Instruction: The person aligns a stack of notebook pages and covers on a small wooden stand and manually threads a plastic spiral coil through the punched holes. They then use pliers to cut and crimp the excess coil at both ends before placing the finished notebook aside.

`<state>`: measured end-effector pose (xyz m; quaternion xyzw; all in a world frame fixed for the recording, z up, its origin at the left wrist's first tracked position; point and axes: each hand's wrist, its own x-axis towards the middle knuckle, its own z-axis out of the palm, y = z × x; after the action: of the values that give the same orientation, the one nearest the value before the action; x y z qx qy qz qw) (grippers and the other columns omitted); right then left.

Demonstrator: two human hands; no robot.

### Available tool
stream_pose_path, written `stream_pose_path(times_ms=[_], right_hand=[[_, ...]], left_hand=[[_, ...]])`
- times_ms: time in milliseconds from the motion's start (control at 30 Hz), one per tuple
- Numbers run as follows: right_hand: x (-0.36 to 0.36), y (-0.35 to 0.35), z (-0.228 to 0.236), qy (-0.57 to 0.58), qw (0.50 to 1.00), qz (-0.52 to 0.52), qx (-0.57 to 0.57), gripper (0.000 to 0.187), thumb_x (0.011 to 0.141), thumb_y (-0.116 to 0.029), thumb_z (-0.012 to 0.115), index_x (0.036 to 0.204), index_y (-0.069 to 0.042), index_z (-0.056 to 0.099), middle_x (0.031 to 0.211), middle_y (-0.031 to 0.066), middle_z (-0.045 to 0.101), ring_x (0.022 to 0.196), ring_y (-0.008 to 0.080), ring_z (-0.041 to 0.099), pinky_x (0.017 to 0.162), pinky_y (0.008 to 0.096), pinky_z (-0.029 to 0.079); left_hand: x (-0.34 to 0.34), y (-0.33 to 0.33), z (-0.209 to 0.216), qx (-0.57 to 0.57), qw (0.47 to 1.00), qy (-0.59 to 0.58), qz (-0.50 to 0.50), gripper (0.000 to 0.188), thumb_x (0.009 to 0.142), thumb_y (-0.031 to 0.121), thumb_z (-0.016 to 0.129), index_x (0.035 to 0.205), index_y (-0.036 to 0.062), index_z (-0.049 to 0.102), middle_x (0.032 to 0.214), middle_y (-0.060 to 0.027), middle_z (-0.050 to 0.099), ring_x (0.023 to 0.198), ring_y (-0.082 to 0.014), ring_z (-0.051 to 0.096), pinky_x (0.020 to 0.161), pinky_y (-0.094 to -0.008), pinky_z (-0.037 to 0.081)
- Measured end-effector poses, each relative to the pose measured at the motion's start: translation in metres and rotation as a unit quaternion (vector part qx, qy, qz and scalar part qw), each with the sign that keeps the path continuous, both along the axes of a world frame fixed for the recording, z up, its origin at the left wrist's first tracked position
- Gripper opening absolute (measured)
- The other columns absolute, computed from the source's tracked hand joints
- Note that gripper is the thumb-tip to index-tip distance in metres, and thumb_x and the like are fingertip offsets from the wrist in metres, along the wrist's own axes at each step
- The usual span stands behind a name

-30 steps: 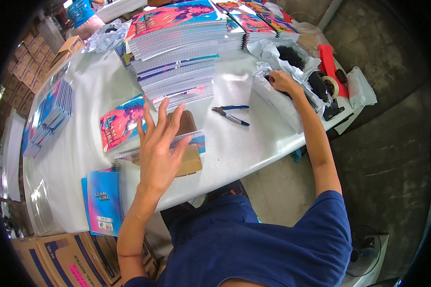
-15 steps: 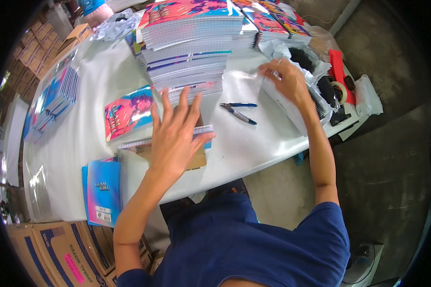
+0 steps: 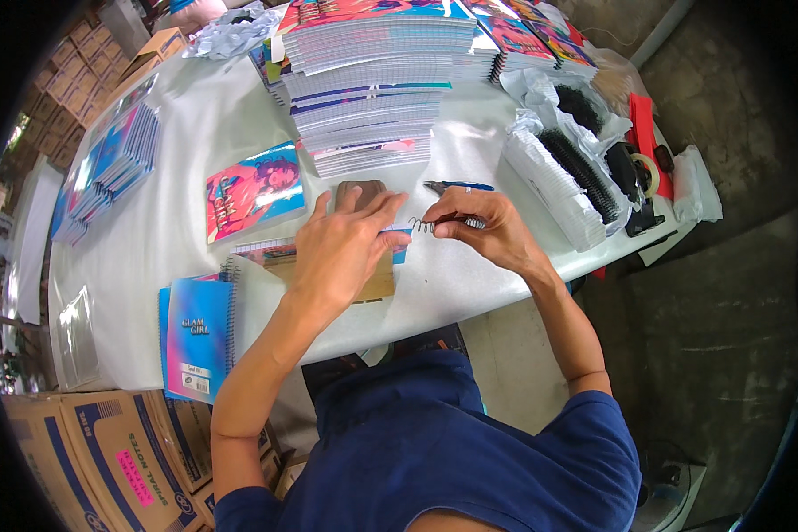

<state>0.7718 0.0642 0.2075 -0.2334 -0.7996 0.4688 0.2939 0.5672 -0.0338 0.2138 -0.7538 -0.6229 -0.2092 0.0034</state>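
My left hand (image 3: pixel 335 257) lies with its fingers spread over a brown board or block (image 3: pixel 377 285) and a thin notebook (image 3: pixel 270 252), pressing them to the table. Most of that notebook is hidden under the hand. My right hand (image 3: pixel 495 232) pinches a dark wire spiral coil (image 3: pixel 422 226), whose loose end points at the notebook's right end beside my left thumb. Just beyond the right hand lie blue-handled pliers (image 3: pixel 457 185), partly covered by it. A pink and blue notebook cover (image 3: pixel 255 192) rests beyond my left hand.
A tall notebook stack (image 3: pixel 372 106) stands at the back. Spiral-bound blue notebooks (image 3: pixel 198 332) lie at the near left edge, with another pile (image 3: pixel 115 182) farther left. At right sits an opened white pack (image 3: pixel 550 191) of black coils (image 3: pixel 581 177), near a tape roll (image 3: pixel 647 175). Cartons (image 3: pixel 120 461) stand lower left.
My right hand has come back from the white pack to the notebook's right end, now with a coil in its fingers. The left hand stays on the board and notebook. The view has shifted slightly.
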Motion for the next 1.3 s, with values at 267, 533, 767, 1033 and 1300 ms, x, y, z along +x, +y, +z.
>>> stream_pose_path(times_ms=[267,533,767,1033,1300], right_hand=[[-0.006,0.004,0.005,0.003,0.996,0.049,0.069,0.014,0.084,-0.004,0.07,0.098,-0.005,0.072,0.085,0.0051,0.066,0.078,0.0187,0.059,0.07,0.033,0.047],[0.003,-0.013,0.013,-0.181,0.971,0.049,0.145,0.014,0.085,-0.004,0.067,0.099,-0.002,0.064,0.084,0.0109,0.062,0.08,0.0295,0.061,0.069,0.0403,0.047],[-0.005,-0.028,0.008,-0.121,0.941,-0.012,0.317,0.025,0.082,-0.003,0.065,0.104,-0.005,0.054,0.092,0.0087,0.058,0.082,0.0306,0.062,0.066,0.0438,0.049],[-0.009,-0.017,0.0,-0.128,0.909,0.034,0.395,0.019,0.087,-0.008,0.065,0.102,-0.003,0.055,0.085,0.0122,0.061,0.074,0.0322,0.062,0.061,0.0428,0.049],[-0.017,0.024,0.011,-0.159,0.974,0.153,0.045,0.015,0.092,-0.016,0.062,0.094,-0.001,0.062,0.079,0.0132,0.066,0.068,0.0281,0.065,0.062,0.038,0.053]], left_hand=[[0.0,-0.003,-0.004,0.012,1.0,0.016,-0.015,0.052,0.083,0.039,0.066,0.132,0.0217,0.057,0.128,0.0028,0.063,0.119,-0.0331,0.059,0.101,-0.0507,0.045],[0.002,-0.007,-0.007,0.025,0.999,-0.016,-0.016,0.051,0.085,0.031,0.068,0.133,0.0208,0.056,0.129,0.001,0.062,0.116,-0.032,0.061,0.096,-0.0477,0.049],[0.01,-0.007,0.002,-0.007,0.998,-0.049,-0.025,0.048,0.084,0.02,0.07,0.131,0.0197,0.058,0.129,0.0004,0.062,0.114,-0.0276,0.063,0.081,-0.0384,0.056],[0.012,-0.008,-0.001,0.005,0.999,-0.035,-0.022,0.041,0.083,0.019,0.07,0.123,0.0166,0.062,0.127,0.0007,0.063,0.101,-0.0261,0.067,0.072,-0.039,0.058],[0.007,-0.011,-0.009,-0.018,0.994,0.078,-0.073,0.05,0.085,0.039,0.067,0.13,0.0208,0.057,0.131,-0.001,0.061,0.098,-0.028,0.069,0.069,-0.0403,0.058]])
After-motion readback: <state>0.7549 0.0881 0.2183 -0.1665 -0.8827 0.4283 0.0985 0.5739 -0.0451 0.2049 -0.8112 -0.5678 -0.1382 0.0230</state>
